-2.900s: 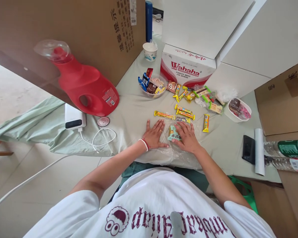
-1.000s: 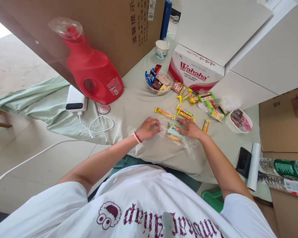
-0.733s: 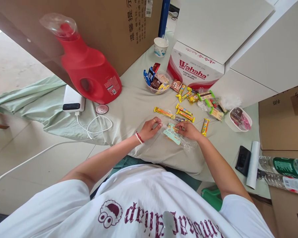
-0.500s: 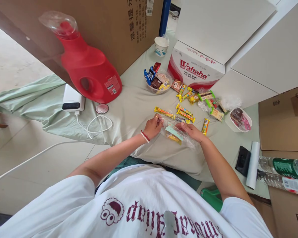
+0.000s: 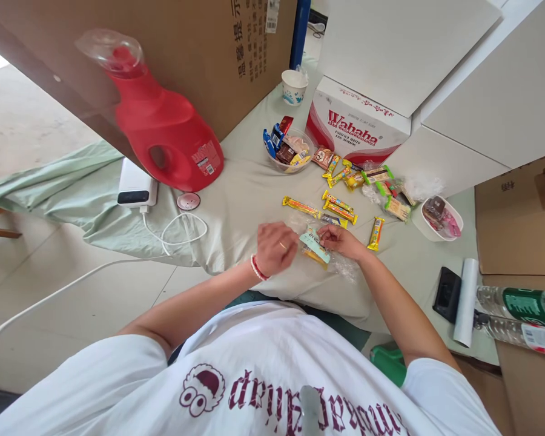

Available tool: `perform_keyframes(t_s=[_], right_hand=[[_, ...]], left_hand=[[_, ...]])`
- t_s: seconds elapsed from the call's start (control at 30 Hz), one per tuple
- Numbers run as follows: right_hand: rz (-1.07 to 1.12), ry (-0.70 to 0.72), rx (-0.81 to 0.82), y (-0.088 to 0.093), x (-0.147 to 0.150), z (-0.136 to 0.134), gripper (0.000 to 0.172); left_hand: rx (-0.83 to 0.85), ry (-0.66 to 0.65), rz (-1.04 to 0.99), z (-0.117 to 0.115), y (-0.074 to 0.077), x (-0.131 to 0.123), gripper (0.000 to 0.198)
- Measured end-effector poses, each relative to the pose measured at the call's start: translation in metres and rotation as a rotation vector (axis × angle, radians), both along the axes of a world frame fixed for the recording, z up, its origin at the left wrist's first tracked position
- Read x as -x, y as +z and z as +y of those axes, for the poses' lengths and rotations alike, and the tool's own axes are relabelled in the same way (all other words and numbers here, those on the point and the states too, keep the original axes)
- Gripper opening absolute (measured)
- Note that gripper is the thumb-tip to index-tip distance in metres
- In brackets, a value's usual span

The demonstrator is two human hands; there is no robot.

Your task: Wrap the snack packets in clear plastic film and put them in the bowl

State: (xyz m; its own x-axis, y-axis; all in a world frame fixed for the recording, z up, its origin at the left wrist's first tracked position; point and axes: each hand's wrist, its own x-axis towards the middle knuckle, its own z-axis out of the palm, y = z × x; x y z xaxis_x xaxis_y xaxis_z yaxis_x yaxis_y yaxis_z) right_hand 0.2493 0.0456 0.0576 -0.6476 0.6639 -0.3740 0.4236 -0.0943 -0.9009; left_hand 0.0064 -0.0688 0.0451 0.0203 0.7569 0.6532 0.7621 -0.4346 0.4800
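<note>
A clear plastic bag (image 5: 343, 265) with a pale green label (image 5: 315, 244) lies near the front of the cloth. Some yellow-wrapped candy (image 5: 315, 257) shows inside it. My right hand (image 5: 341, 241) pinches the bag's upper edge beside the label. Just left of the bag is my left hand (image 5: 276, 249), blurred, its fingers curled under; what they hold, if anything, is hidden. Beyond the hands lie yellow snack bars (image 5: 338, 209), with another bar (image 5: 375, 234) to the right of my right hand.
A clear bowl of wrapped snacks (image 5: 279, 162) stands further back, near a Wahaba carton (image 5: 354, 124). More packets (image 5: 376, 175) lie by a white tub (image 5: 440, 219). To the left stand a red jug (image 5: 177, 127) and a white power bank (image 5: 136, 184) with its cable.
My left hand has come away from the bag's edge, moving left and toward me. My right hand stays at the bag, which has shifted slightly left.
</note>
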Motion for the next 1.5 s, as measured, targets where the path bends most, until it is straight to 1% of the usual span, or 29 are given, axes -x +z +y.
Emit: perform_keyframes(t_s=[0.03,0.07,0.1,0.13,0.2,0.3,0.4,0.47,0.5,0.53,0.57,0.63,0.67,0.7,0.73,0.77,0.8,0.9,0.93,1.0,1.1,1.17,1.23,1.27,1.33,1.4,1.43,1.5], right_hand=[[0.002,-0.045,0.03,-0.001,0.001,0.0,0.053],[-0.016,-0.087,0.046,-0.001,0.002,0.0,0.06],[-0.053,-0.117,0.052,-0.001,0.003,0.001,0.062],[-0.099,-0.136,0.049,0.0,0.003,0.002,0.06],[-0.181,-0.155,0.02,0.002,0.005,0.004,0.053],[-0.172,-0.163,-0.02,0.005,0.009,0.002,0.048],[-0.14,-0.139,-0.029,0.006,0.007,-0.004,0.046],[-0.172,-0.127,-0.057,0.007,0.002,-0.005,0.045],[-0.203,-0.141,-0.097,0.008,-0.002,-0.004,0.045],[-0.241,-0.176,-0.172,0.009,-0.006,0.0,0.044],[-0.281,-0.216,-0.282,0.01,-0.01,0.004,0.042],[-0.354,-0.256,-0.538,0.011,-0.014,0.016,0.035],[-0.385,-0.241,-0.639,0.011,-0.014,0.021,0.037],[-0.413,-0.204,-0.704,0.01,-0.013,0.026,0.045],[-0.443,-0.157,-0.731,0.009,-0.01,0.031,0.052],[-0.479,-0.119,-0.726,0.007,-0.007,0.033,0.054],[-0.516,-0.1,-0.706,0.005,-0.003,0.035,0.049],[-0.571,-0.071,-0.614,0.0,0.003,0.037,0.019],[-0.56,-0.056,-0.599,0.001,0.002,0.036,0.013],[-0.505,-0.025,-0.638,0.006,0.0,0.034,0.009],[-0.443,-0.024,-0.716,0.023,-0.004,0.025,0.012],[-0.46,-0.051,-0.697,0.034,-0.001,0.011,0.015],[-0.491,-0.102,-0.683,0.039,0.006,-0.009,0.016],[-0.494,-0.141,-0.68,0.038,0.012,-0.021,0.016],[-0.458,-0.233,-0.667,0.028,0.023,-0.046,0.017],[-0.38,-0.33,-0.656,0.012,0.033,-0.068,0.019],[-0.337,-0.382,-0.66,0.003,0.037,-0.077,0.021],[-0.269,-0.49,-0.685,-0.011,0.042,-0.09,0.026]], left_hand=[[0.042,-0.131,0.084,-0.005,0.003,-0.005,0.017],[0.109,-0.232,0.158,-0.009,0.005,-0.011,0.022],[0.19,-0.287,0.215,-0.01,0.007,-0.018,0.027],[0.275,-0.299,0.252,-0.011,0.008,-0.025,0.032],[0.419,-0.258,0.27,-0.009,0.008,-0.035,0.038],[0.513,-0.178,0.209,-0.002,0.008,-0.042,0.041],[0.549,-0.145,0.201,0.004,0.009,-0.042,0.04],[0.572,-0.15,0.266,0.007,0.01,-0.042,0.037],[0.575,-0.153,0.309,0.008,0.01,-0.043,0.036],[0.572,-0.153,0.351,0.008,0.01,-0.043,0.035],[0.561,-0.151,0.388,0.008,0.009,-0.044,0.035],[0.534,-0.15,0.445,0.008,0.006,-0.046,0.035],[0.524,-0.151,0.464,0.008,0.004,-0.047,0.036],[0.515,-0.149,0.477,0.008,0.002,-0.048,0.037],[0.508,-0.145,0.485,0.007,0.0,-0.048,0.039],[0.504,-0.145,0.489,0.007,-0.001,-0.049,0.041],[0.502,-0.146,0.491,0.006,-0.001,-0.05,0.043],[0.507,-0.168,0.503,0.005,-0.001,-0.051,0.049],[0.512,-0.177,0.512,0.005,0.0,-0.051,0.05],[0.522,-0.192,0.531,0.006,0.002,-0.051,0.051],[0.536,-0.211,0.535,0.006,0.003,-0.053,0.053],[0.546,-0.22,0.526,0.006,0.002,-0.056,0.055],[0.558,-0.216,0.506,0.004,-0.001,-0.058,0.057],[0.563,-0.216,0.481,0.002,-0.003,-0.059,0.056],[0.562,-0.237,0.374,0.0,-0.008,-0.057,0.052],[0.544,-0.252,0.176,-0.001,-0.012,-0.05,0.046],[0.534,-0.231,0.059,0.0,-0.012,-0.046,0.043],[0.524,-0.113,-0.131,0.006,-0.009,-0.038,0.034]])
